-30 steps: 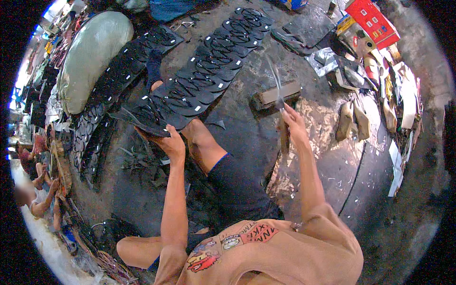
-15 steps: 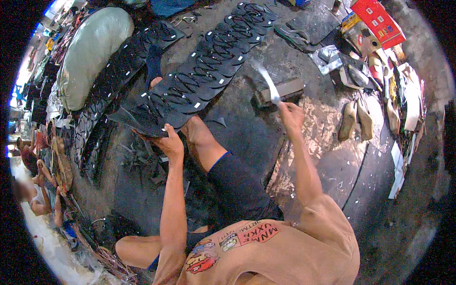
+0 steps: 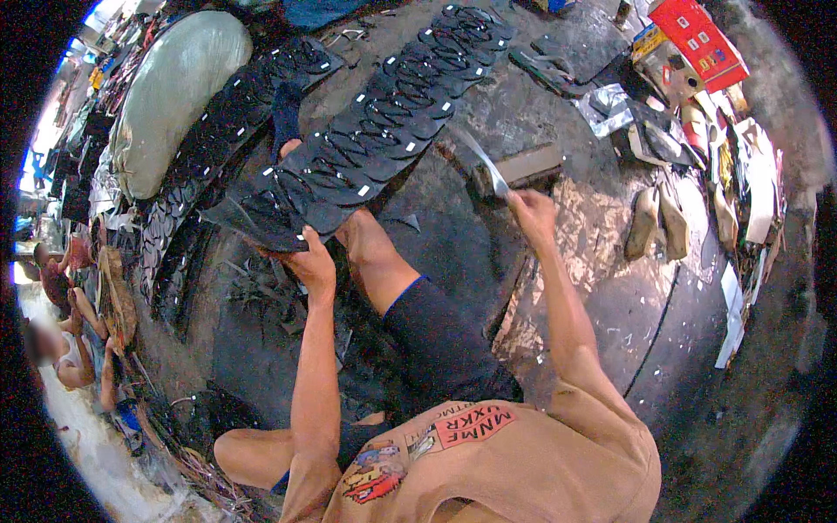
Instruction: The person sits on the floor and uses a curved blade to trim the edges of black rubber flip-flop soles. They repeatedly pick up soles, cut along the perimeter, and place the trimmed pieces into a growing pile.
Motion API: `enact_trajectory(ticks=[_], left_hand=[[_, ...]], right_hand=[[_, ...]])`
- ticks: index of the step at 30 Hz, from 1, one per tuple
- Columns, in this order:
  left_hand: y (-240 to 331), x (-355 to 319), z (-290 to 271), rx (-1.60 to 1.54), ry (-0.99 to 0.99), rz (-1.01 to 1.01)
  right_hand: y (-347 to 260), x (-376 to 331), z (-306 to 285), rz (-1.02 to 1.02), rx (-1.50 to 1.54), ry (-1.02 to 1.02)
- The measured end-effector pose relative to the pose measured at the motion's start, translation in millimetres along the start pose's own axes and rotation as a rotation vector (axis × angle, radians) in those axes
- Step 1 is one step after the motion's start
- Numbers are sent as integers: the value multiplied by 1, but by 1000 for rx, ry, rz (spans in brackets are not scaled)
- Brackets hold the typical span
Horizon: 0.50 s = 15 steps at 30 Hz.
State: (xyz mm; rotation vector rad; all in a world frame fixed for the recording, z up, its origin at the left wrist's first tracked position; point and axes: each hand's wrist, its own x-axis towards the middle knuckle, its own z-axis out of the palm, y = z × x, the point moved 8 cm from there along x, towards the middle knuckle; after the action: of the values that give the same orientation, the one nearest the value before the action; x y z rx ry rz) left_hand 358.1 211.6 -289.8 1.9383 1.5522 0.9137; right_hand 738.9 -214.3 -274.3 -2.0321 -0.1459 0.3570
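Observation:
My left hand (image 3: 311, 261) grips the near edge of a long black sheet (image 3: 270, 213), thumb on top and fingers beneath. Along this sheet, a row of black strappy sandals (image 3: 375, 131) with small white tags runs away toward the far side. Closed around the handle end of a knife (image 3: 488, 166), my right hand (image 3: 532, 216) is off to the right. Its thin shiny blade points up and left, beside a rectangular block (image 3: 527, 166) on the floor; whether they touch I cannot tell.
A second row of black sandals (image 3: 231, 113) lies left, beside a big pale green sack (image 3: 183, 96). Several shoe lasts (image 3: 671, 222), a red box (image 3: 697, 44) and a clear plastic bag (image 3: 603, 109) lie right. Other people (image 3: 70, 349) sit at the far left.
The knife's blade has tilted a little further left and lower in my right hand. My left hand keeps its hold on the black sheet.

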Motion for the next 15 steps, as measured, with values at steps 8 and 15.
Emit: enact_trajectory(ticks=[8, 15], left_hand=[[14, -11, -4, -53, -83, -186], [60, -12, -21, -113, 30, 19]], right_hand=[[-47, 0, -83, -310, -607, 295], [20, -15, -47, -390, -1007, 133]])
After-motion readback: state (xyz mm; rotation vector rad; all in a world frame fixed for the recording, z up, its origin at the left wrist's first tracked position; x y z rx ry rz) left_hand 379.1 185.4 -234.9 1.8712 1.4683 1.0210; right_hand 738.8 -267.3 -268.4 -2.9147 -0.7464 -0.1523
